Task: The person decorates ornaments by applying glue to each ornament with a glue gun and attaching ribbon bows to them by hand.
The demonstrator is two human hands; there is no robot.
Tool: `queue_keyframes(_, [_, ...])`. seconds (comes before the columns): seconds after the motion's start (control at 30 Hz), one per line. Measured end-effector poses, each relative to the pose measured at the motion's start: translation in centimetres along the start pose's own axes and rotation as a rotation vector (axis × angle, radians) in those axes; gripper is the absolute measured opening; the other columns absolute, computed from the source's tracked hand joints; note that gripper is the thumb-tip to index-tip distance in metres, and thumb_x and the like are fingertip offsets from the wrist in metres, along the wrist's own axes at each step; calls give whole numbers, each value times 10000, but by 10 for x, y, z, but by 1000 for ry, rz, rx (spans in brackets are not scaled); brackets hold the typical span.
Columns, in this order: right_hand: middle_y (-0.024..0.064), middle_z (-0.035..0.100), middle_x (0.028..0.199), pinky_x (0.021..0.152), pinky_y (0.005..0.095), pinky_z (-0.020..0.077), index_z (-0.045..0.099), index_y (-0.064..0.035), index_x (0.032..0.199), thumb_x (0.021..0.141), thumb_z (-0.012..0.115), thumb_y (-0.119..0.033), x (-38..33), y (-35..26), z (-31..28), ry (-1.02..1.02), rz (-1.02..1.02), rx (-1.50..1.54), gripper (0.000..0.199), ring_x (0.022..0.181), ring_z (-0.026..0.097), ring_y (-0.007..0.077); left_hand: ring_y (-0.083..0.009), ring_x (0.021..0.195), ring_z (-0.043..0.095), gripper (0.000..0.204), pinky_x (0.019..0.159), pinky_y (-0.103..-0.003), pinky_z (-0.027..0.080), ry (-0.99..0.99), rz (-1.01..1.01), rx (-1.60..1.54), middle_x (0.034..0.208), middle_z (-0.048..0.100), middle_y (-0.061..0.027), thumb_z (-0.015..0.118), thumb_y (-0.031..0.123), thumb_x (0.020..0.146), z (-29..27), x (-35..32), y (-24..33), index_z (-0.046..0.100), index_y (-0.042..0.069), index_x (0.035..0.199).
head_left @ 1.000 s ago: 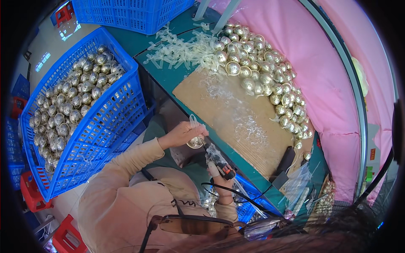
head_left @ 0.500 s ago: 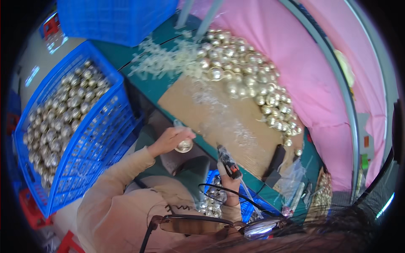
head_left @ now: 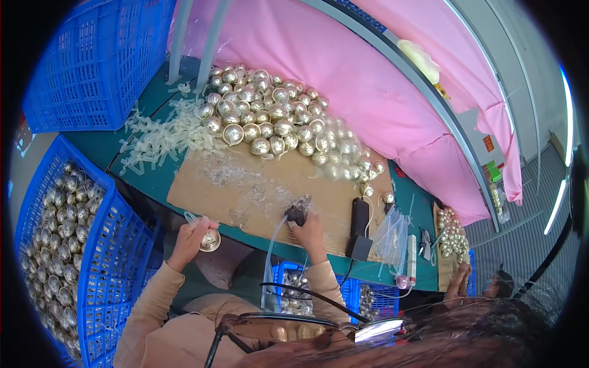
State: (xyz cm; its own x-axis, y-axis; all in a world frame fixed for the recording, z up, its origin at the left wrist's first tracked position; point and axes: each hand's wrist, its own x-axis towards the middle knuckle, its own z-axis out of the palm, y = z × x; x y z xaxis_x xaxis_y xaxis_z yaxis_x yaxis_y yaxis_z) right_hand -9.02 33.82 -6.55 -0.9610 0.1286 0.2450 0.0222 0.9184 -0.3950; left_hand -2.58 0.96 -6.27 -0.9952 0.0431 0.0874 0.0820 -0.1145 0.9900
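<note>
My left hand [head_left: 189, 242], at the table's near edge, is closed around a shiny silver-gold bauble [head_left: 210, 240] with a pale rim; a clear plastic loop [head_left: 191, 218] sticks up by the fingers. My right hand [head_left: 310, 234] grips a dark hot glue gun [head_left: 299, 211] over the cardboard sheet [head_left: 319, 236]. A long clear glue stick [head_left: 271, 257] trails from the gun toward me. Beyond the hands, a heap of similar baubles [head_left: 282, 127] covers the far part of the cardboard. Pale translucent strips [head_left: 162, 130] lie piled to the left of them.
Left of me stands a blue crate [head_left: 104, 264] full of baubles, and another blue crate [head_left: 80, 67] sits at the far left. Pink cloth [head_left: 343, 80] and a grey rail line the back. A black box [head_left: 360, 224] and power strip [head_left: 411, 257] lie right; another person's hands [head_left: 459, 279] show beyond.
The view has swung right, so the table appears farther left. My right hand with the glue gun has moved forward over the cardboard; my left hand still holds the bauble.
</note>
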Motion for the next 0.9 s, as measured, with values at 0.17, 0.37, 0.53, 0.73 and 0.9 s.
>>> queue_keyframes(0.17, [209, 600, 826, 662, 402, 472, 572, 62, 926, 643, 746, -241, -3, -14, -41, -140, -66, 14, 449, 720, 578, 337, -81, 777, 555, 359, 724, -228, 443, 28, -32, -29, 827, 626, -55, 433, 253, 966, -4, 1, -4, 631, -42, 912])
queue_keyframes(0.37, [155, 639, 857, 635, 384, 490, 621, -21, 983, 713, 698, -221, 57, -45, -40, 36, -156, 359, 345, 707, 618, 290, -87, 801, 559, 355, 740, -233, 444, 2, -10, 8, 853, 635, -61, 422, 246, 969, -6, 6, 2, 632, -34, 913])
queue_keyframes(0.53, [127, 628, 792, 631, 363, 488, 629, -25, 900, 691, 633, -101, 122, -89, 30, 34, -266, 210, 222, 686, 604, 267, -91, 815, 560, 361, 751, -236, 441, 15, -24, -43, 864, 632, -58, 419, 252, 971, -12, 4, 2, 634, -34, 924])
queue_keyframes(0.73, [153, 624, 779, 666, 387, 485, 624, -36, 985, 708, 631, -150, 137, -157, 65, -137, -500, 234, 300, 720, 614, 284, -103, 863, 572, 357, 789, -247, 442, 38, 4, -41, 909, 638, -66, 418, 256, 970, -30, 1, 7, 627, -32, 942])
queue_keyframes(0.9, [170, 624, 815, 685, 422, 479, 610, -58, 1026, 732, 587, -142, 146, -198, 86, -234, -587, 92, 306, 754, 613, 317, -107, 883, 566, 369, 820, -249, 439, 59, -34, -69, 929, 622, -54, 406, 285, 974, -41, -5, 12, 616, -17, 947])
